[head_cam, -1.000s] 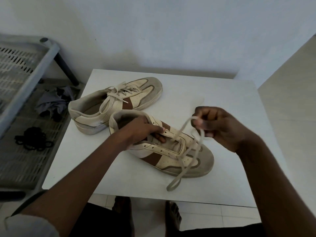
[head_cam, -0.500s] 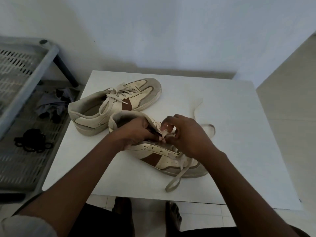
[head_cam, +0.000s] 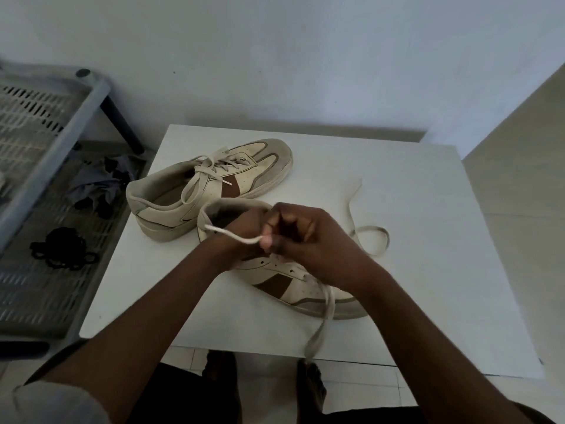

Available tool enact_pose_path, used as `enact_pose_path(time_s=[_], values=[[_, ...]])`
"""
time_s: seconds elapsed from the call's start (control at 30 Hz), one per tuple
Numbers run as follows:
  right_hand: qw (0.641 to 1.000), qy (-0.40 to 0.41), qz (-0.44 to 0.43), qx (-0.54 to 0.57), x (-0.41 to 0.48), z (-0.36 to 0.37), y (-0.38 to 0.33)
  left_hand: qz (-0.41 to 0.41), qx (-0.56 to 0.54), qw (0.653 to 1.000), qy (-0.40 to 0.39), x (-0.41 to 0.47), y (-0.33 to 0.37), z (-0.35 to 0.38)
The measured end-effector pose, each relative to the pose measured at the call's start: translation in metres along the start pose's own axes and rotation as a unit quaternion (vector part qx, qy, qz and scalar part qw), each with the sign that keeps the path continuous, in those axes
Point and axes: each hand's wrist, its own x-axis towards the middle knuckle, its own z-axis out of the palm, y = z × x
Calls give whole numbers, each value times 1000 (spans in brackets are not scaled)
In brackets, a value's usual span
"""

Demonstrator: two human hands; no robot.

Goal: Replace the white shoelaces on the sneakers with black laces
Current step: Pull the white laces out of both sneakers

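Pinching the white lace between thumb and forefinger, the right hand sits at the centre of the frame, its fingers curled tight so the thin cord cannot slip as it is drawn out of the eyelets. The lace's free tip points left across the left hand. That hand bears down on the collar of the near sneaker, probably to stop the shoe sliding or lifting under the pull. Its fingers are hidden behind the right hand, so I cannot tell whether they close around the shoe. Slack lace lies looped on the table to the right, and one strand hangs over the front edge. The far sneaker, above and left, is fully laced in white. The black laces lie bundled on the rack at the left, off the table and untouched.
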Motion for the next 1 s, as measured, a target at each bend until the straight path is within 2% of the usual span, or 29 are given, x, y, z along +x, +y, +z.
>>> enact_pose_path(time_s=[0.07, 0.1, 0.17, 0.2, 0.27, 0.3, 0.33, 0.37, 0.4, 0.47, 0.5, 0.57, 0.63, 0.7, 0.83, 1.0], values=[[993, 69, 49, -76, 5, -3, 6, -20, -73, 997, -19, 0, 2, 2], [984, 128, 80, -95, 5, -13, 9, -34, -123, 991, -38, 0, 2, 1], [947, 281, 131, -84, -1, -48, 16, -33, -130, 989, -67, 4, 2, -2], [915, 366, 147, -81, -7, -69, 18, -33, -126, 989, -66, 6, 3, -3], [830, 507, 184, -143, -19, -105, 18, -26, -126, 990, -66, 8, 3, -2], [791, 542, 212, -188, -25, -115, 17, -22, -123, 990, -66, 8, 3, -1], [772, 551, 225, -222, -30, -120, 16, -22, -120, 990, -63, 7, 4, -1], [779, 536, 217, -242, -31, -120, 14, -21, -118, 991, -60, 8, 3, -1], [808, 494, 197, -252, -30, -117, 11, -23, -117, 991, -60, 8, 3, -2], [887, 326, 188, -267, -22, -100, 4, -31, -124, 990, -60, 8, 5, -1], [911, 228, 203, -276, -19, -88, 2, -30, -123, 990, -60, 8, 4, 0], [913, 101, 248, -309, -15, -71, 7, -30, -121, 991, -56, 8, 4, 0], [880, 36, 307, -359, -12, -59, 15, -30, -113, 992, -51, 8, 4, 0], [857, 23, 333, -392, -12, -50, 21, -30, -103, 993, -54, 9, 4, -1], [822, 67, 323, -464, -10, -34, 26, -44, -104, 992, -59, 8, 5, -1], [836, 63, 339, -427, -9, -27, 28, -87, -160, 981, -72, 7, 10, -3]])
